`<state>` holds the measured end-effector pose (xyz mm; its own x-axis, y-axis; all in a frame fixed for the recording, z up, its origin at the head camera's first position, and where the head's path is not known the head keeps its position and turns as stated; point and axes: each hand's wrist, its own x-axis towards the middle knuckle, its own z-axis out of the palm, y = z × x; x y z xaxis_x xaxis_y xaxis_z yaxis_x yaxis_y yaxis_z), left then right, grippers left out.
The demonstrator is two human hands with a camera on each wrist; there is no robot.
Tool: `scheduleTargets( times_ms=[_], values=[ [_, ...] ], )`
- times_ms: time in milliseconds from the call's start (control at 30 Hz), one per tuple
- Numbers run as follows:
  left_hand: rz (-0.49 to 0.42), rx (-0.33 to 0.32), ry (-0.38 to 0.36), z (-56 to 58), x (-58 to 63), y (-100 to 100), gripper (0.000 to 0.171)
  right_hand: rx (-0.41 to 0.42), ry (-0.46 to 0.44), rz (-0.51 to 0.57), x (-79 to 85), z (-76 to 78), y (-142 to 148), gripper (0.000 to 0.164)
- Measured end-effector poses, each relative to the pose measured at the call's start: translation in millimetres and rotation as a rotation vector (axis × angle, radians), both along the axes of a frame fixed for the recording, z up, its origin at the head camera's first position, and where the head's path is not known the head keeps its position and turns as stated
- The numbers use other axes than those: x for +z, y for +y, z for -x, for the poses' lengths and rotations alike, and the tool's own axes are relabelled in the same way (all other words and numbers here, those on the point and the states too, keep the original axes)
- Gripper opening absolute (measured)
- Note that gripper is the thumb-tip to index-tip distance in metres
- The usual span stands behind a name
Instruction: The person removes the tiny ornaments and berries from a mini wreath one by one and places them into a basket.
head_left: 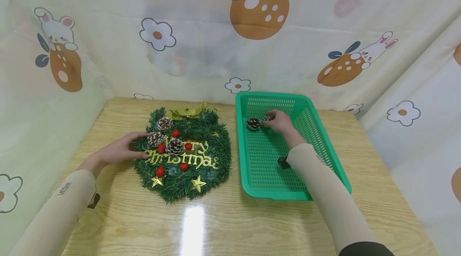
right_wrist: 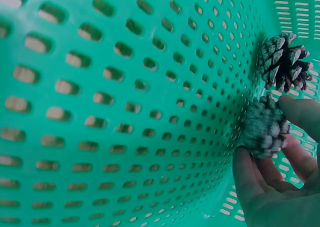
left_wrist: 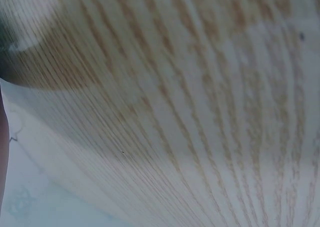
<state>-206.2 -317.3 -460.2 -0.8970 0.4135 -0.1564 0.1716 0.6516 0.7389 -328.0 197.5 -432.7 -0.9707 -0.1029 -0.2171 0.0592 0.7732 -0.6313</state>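
Note:
A green Christmas wreath (head_left: 219,164) lies on the table at left, with gold "Merry Christmas" lettering, red berries, gold stars and a gold ribbon. Three pine cones (head_left: 175,147) sit on its upper left part. My left hand (head_left: 122,150) rests at the wreath's left edge, thumb and fingers apart, close to a pine cone. Inside the green basket (head_left: 266,184), my right hand (head_left: 281,123) pinches a pine cone (right_wrist: 262,127) between thumb and fingers. Beside it in the basket lies another pine cone (right_wrist: 285,62). The left wrist view shows mostly blurred wood grain.
The basket has raised, slotted walls and stands right of the wreath on the wooden table (head_left: 151,224). A patterned curtain (head_left: 198,60) hangs behind the table and along both sides. Small dark devices (head_left: 283,163) sit at both wrists.

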Motion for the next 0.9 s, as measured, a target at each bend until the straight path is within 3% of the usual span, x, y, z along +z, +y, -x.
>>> scheduleTargets(
  times_ms=[567, 900],
  values=[
    [-0.015, -0.007, -0.004, 1.1, -0.6, -0.1, 0.079, 0.024, 0.015, -0.01, 14.4, -2.9, -0.1, 0.056],
    [-0.007, -0.004, -0.008, 0.4, 0.2, 0.3, 0.08, 0.016, 0.101, 0.034, 43.2, -4.0, -19.1, 0.057]
  ],
)
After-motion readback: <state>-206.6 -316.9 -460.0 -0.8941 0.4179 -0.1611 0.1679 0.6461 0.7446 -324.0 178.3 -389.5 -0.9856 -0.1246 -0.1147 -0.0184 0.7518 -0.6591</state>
